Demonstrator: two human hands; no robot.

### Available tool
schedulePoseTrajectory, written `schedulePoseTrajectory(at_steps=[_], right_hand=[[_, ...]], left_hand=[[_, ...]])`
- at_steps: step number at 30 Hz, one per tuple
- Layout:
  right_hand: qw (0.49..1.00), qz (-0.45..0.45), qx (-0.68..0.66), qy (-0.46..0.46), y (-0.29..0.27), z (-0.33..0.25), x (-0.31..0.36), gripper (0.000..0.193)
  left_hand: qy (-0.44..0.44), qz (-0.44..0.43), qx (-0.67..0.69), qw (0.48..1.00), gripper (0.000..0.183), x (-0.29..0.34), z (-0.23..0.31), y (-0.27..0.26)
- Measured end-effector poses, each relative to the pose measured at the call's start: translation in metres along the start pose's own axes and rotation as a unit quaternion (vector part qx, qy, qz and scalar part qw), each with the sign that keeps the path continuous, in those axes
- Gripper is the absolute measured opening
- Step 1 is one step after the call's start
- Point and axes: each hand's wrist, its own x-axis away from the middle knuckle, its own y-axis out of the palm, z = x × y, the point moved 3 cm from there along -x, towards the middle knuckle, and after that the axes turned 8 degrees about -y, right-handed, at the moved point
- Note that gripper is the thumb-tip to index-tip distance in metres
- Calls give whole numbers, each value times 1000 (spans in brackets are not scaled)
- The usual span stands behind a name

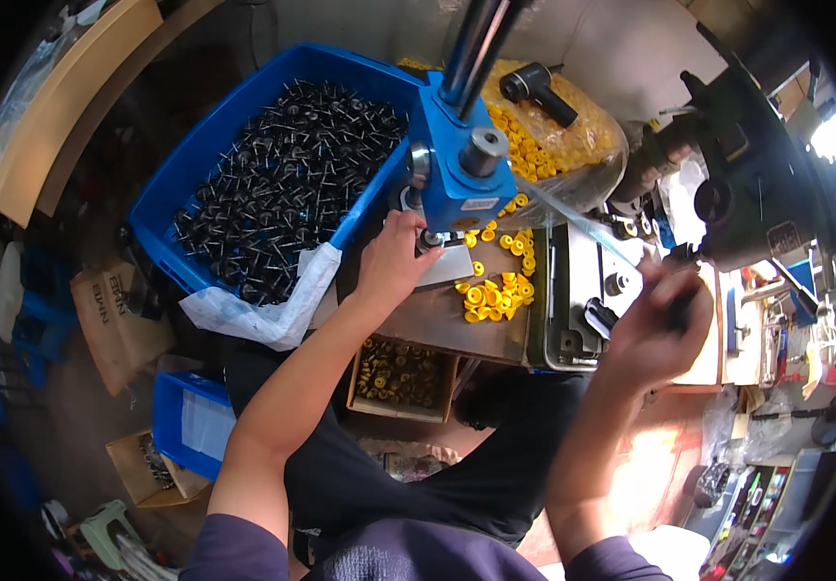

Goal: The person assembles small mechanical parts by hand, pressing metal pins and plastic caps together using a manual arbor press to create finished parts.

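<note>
Bending round a small round metal part [429, 240], the L. fingers [404, 223] touch it under the blue press [452, 184]; cannot tell if they grip it firmly. The R. hand [662, 324], a bit blurred, is clenched on a dark piece [680, 312]. Near the press, glossy yellow caps [492, 299] lie loosely on the smooth brown worktop [416, 316]. To the left, a blue plastic bin [340, 66] holds many round black pcs. [287, 184] w/ thin metal pins.

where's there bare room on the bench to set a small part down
On the brown tabletop, between the left forearm, metal plate and loose yellow caps; another strip lies below those caps. It is crowded among the caps and in the blue bin, heaped with black parts.
</note>
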Motion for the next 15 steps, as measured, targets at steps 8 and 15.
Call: schedulePoseTrajectory(at_steps=[8, 15], right_hand=[[973, 74, 174, 134, -72, 76, 159, 41], [952, 6, 219, 213, -75, 85, 169, 42]], left_hand=[[-11, -12, 8, 1000, 50, 4, 0, 0], [4, 6, 2, 1000, 46, 3, -4, 5]])
